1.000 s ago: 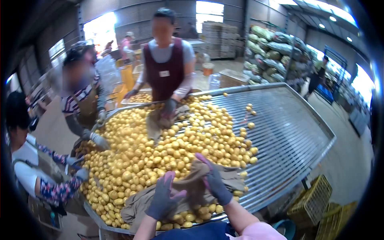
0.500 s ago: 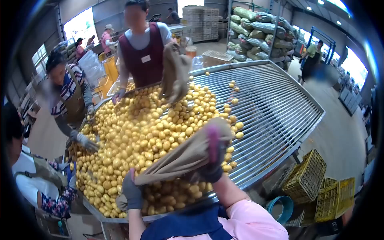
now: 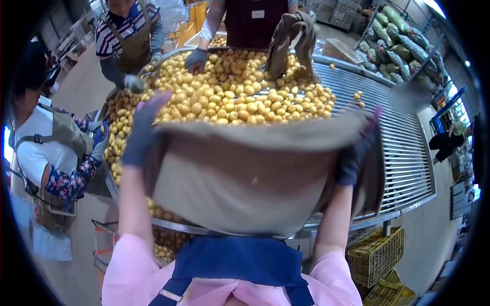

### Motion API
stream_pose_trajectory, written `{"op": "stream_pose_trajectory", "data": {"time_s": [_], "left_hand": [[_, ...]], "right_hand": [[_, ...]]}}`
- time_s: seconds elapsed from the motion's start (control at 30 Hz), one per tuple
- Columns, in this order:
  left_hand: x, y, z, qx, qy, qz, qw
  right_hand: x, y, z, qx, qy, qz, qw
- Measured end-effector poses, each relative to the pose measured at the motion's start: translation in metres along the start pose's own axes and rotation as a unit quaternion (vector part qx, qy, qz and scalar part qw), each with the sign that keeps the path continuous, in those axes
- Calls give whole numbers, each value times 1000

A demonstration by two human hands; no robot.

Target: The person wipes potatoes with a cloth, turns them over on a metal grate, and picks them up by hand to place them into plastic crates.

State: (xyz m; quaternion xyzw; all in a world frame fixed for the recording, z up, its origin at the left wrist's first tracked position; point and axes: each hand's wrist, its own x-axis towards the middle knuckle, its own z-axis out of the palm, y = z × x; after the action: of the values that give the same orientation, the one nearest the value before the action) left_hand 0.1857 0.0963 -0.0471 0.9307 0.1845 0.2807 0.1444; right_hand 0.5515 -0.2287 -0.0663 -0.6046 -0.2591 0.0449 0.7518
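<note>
A wide brown cloth [image 3: 245,178] is stretched between my hands above the near edge of the sorting table. My left hand [image 3: 142,131], in a dark grey glove with pink fingertips, grips its left upper corner. The right upper corner is in my right hand [image 3: 357,148], gloved the same way and partly covered by the folds. Beyond the cloth lies a large heap of yellow potatoes [image 3: 224,102] on the metal roller table [image 3: 408,168]. The cloth hides the nearest potatoes and part of the table's front.
Across the table, a person in a dark red apron [image 3: 250,25] has another brown cloth [image 3: 291,46]. Two more people stand at the left, one with a gloved hand [image 3: 133,84] by the potatoes. Yellow crates [image 3: 377,255] sit below right. Filled sacks [image 3: 398,46] are stacked behind.
My hands have moved apart and the cloth, bunched and slanting before, is now spread wide between them. My view has turned downward. Fewer near potatoes show.
</note>
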Motion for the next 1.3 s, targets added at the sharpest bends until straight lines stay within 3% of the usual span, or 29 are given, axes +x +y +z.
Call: {"op": "stream_pose_trajectory", "data": {"time_s": [0.03,0.07,0.1,0.13,0.17,0.2,0.23,0.27,0.37,0.47,0.5,0.53,0.57,0.6,0.67,0.7,0.77,0.8,0.83,0.87,0.9,0.93,0.97,1.0,1.07,1.1,1.17,1.23,1.3], "left_hand": [[10,11,38,193,-34,-118,974],[32,22,74,308,-90,-220,921],[32,15,115,301,-68,-183,933],[23,12,161,272,-34,-152,950],[-2,9,211,349,-11,-102,931],[-32,30,229,232,-147,-154,949],[-48,48,234,222,-182,-181,940],[-65,50,234,231,-95,-119,961],[-59,40,243,203,-126,-130,962],[24,4,276,168,-154,-172,959],[51,-22,296,200,-86,-93,971],[72,-54,322,128,-73,-86,985],[96,-53,335,218,-130,-107,961],[137,-61,348,319,-161,-116,927],[173,-126,431,246,3,-202,948],[175,-104,394,265,-59,-95,958],[156,-83,375,180,-43,-75,980],[134,-82,367,130,-35,-37,990],[111,-70,354,225,-124,-13,966],[90,-56,337,317,-205,10,926],[70,-41,314,269,-230,18,935],[52,-29,291,217,-252,32,943],[33,-18,266,161,-261,23,951],[23,-16,250,105,-269,15,957],[31,-29,246,131,-282,-25,950],[32,-31,244,159,-301,-73,937],[54,-50,264,239,-270,-13,933],[78,-75,274,217,-252,20,943],[89,-90,262,153,-235,48,959]], "right_hand": [[7,38,25,-335,28,-242,910],[4,81,36,-344,-9,-167,924],[-18,101,56,-362,-37,-73,929],[-48,144,66,-581,-87,5,809],[-87,244,56,-783,7,-297,546],[-115,195,61,-706,-162,-182,665],[-130,147,68,-644,-219,-95,727],[-140,127,62,-645,-234,-82,723],[-129,120,66,-654,-310,15,690],[-73,163,94,-626,-295,-83,717],[-45,190,105,-632,-289,-131,707],[-13,215,123,-559,-255,-138,777],[26,239,138,-528,-238,-207,789],[64,238,162,-707,-352,-228,569],[118,292,196,-628,-216,-54,746],[116,303,196,-628,-206,-58,748],[117,320,198,-601,-198,-193,750],[97,308,191,-603,-244,-145,745],[79,301,184,-619,-274,-119,727],[54,292,168,-635,-319,-172,682],[28,276,149,-627,-406,-186,638],[10,254,137,-536,-427,-190,703],[-6,232,129,-514,-432,-194,715],[-14,211,123,-534,-478,-133,684],[-24,202,113,-537,-482,-138,679],[-17,209,115,-540,-482,-136,676],[23,240,131,-530,-427,-220,699],[70,253,145,-523,-453,-245,680],[127,220,152,-563,-506,-129,641]]}}
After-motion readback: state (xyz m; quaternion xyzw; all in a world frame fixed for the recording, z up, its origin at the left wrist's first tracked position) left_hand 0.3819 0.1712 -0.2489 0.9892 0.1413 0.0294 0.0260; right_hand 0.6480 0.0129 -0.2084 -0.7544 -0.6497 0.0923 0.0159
